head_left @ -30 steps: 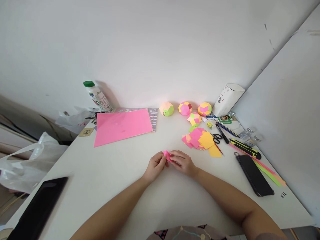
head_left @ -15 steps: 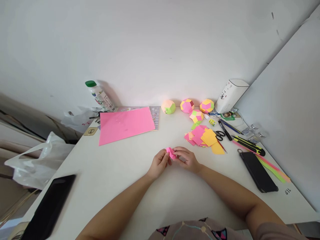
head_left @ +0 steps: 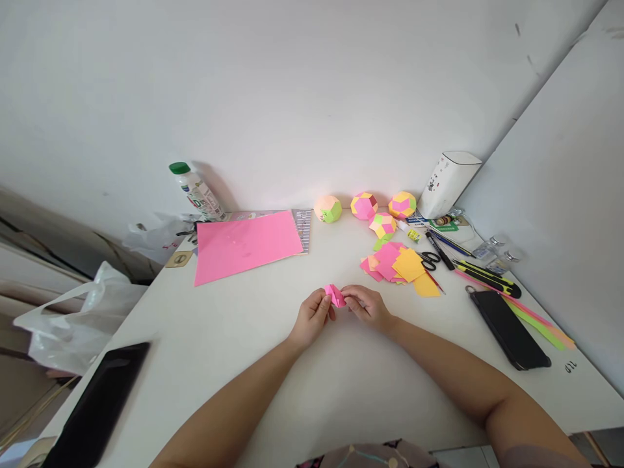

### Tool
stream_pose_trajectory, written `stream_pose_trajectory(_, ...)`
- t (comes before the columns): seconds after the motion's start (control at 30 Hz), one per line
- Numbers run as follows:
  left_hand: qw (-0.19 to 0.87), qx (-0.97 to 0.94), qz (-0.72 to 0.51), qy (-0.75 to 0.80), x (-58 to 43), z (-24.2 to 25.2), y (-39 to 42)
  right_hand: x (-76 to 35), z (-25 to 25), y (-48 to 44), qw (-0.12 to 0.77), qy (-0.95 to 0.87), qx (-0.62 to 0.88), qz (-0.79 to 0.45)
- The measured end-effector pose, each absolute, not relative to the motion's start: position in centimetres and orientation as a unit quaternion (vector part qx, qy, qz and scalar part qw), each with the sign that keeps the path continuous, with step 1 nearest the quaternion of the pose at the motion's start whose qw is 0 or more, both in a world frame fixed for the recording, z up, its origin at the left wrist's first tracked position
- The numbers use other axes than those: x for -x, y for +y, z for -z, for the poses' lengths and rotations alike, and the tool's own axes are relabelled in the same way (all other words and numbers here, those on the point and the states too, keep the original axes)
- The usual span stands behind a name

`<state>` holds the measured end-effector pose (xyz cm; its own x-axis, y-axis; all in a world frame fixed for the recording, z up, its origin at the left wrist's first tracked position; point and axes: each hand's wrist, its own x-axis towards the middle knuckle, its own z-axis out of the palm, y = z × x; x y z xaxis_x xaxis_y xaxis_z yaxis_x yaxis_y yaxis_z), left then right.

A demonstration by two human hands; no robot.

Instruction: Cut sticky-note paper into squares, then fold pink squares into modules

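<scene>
Workpiece: small pink folded paper (head_left: 335, 295), creased into slanted facets, some lit brighter than others, corners pointed. Finer fold detail too small to read

Position: between the two hands, over the near-middle part of the desk (head_left: 234, 325), this side of the loose paper squares (head_left: 390, 263) and the four faceted paper balls (head_left: 364, 206). Left hand (head_left: 312, 317) pinches its left end, thumb on the near face, other fingers curled behind. Right hand (head_left: 369, 307) has its fingertips at the right edge, fingers bent; can't tell how firmly it grips

Delta vs 1 s ago: right fingers covered much of the paper's right side then; now they're back at the edge and more of the folded face shows. Left hand's pinch is unchanged. Scissors (head_left: 430, 260) and black phone (head_left: 510, 329) haven't been moved on the desk
</scene>
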<state>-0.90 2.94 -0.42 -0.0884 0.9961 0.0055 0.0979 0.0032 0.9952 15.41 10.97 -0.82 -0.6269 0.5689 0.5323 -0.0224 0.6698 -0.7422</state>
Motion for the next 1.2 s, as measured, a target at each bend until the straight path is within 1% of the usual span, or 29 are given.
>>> stream_pose_trajectory(0.1, 0.454, -0.497, -0.503, 0.542, 0.9, 0.5, 3.0, -15.4, 1.0, 11.0, 0.381, -0.824, 0.164, -0.387)
stream_pose_trajectory(0.33, 0.461, -0.485, -0.507, 0.543, 0.9, 0.7, 3.1, -15.3, 0.9, 10.9, 0.376, -0.829, 0.177, -0.375)
stream_pose_trajectory(0.67, 0.445, -0.489, -0.510, 0.550, 0.8, 0.5, 3.1, -15.5, 0.7, 10.8, 0.359, -0.804, 0.199, -0.431)
stream_pose_trajectory(0.77, 0.447, -0.491, -0.503, 0.553, 0.9, 0.7, 3.1, -15.4, 0.5, 11.0, 0.342, -0.776, 0.207, -0.488)
stream_pose_trajectory(0.87, 0.432, -0.503, -0.494, 0.562, 0.8, 0.7, 3.1, -15.5, 0.4, 11.6, 0.290, -0.707, 0.235, -0.601)
stream_pose_trajectory(0.93, 0.419, -0.514, -0.484, 0.571, 0.7, 0.6, 3.0, -15.6, 0.4, 12.1, 0.265, -0.665, 0.248, -0.652)
stream_pose_trajectory(1.03, 0.417, -0.519, -0.476, 0.575, 0.5, 0.2, 3.0, -15.7, 0.7, 12.5, 0.249, -0.649, 0.230, -0.681)
stream_pose_trajectory(1.2, 0.465, -0.475, -0.491, 0.562, 0.4, -0.3, 3.0, -15.7, 0.7, 12.3, 0.237, -0.654, 0.218, -0.684)
